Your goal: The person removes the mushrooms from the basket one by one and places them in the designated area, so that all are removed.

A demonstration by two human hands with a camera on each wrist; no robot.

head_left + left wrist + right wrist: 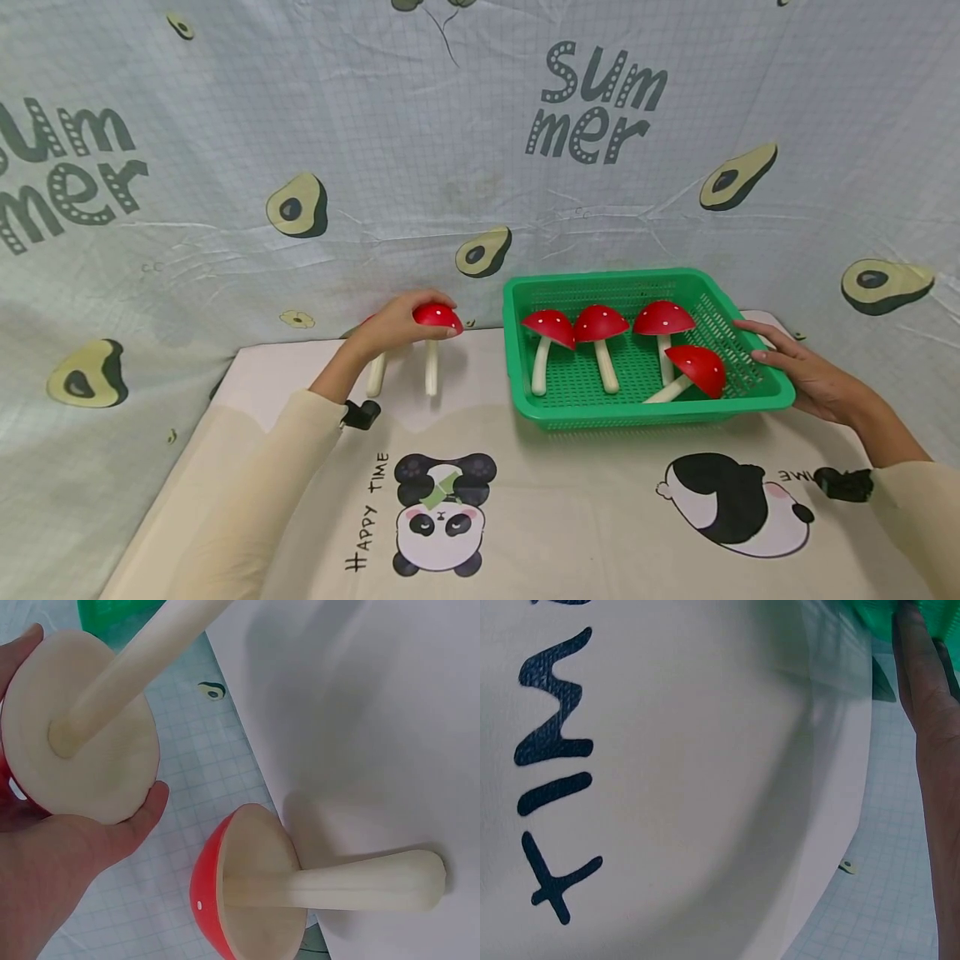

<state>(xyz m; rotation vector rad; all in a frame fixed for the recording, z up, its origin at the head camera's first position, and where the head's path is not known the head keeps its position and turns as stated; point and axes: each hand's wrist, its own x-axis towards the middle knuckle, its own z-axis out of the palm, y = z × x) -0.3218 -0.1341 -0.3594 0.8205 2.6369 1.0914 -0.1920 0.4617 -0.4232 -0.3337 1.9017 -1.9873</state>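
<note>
By its red, white-dotted cap, my left hand [401, 321] grips a toy mushroom [431, 367]. Its pale stem points down in the head view, and the cap's flat cream underside faces the left wrist camera. Close beside that hand is a second mushroom [255, 889], mostly covered by the hand in the head view. At the right end of the green basket [652, 412], my right hand [817, 379] holds the rim, with fingertips over the edge. Inside the basket lie several red-capped mushrooms [600, 323], one of them [697, 371] tilted sideways near the right front.
The basket stands on a pale tablecloth [585, 500] printed with pandas and lettering. Behind the table hangs a grey-blue cloth [390, 167] with avocados and words, and it meets the table's back edge.
</note>
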